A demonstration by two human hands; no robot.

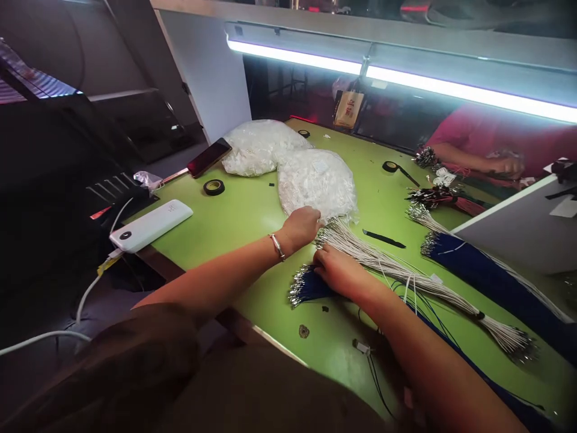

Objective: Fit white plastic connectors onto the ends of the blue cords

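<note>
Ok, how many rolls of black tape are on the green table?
3: a near roll by the phone, a far roll beyond the farther bag, a right roll with its end pulled out. Others may be hidden.

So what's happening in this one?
A person's left hand and right hand are at the silvery ends of a white wire bundle on a green table; their exact grip is hidden. The left is beside a plastic bag; the right partly covers a blue wire bundle.
</note>
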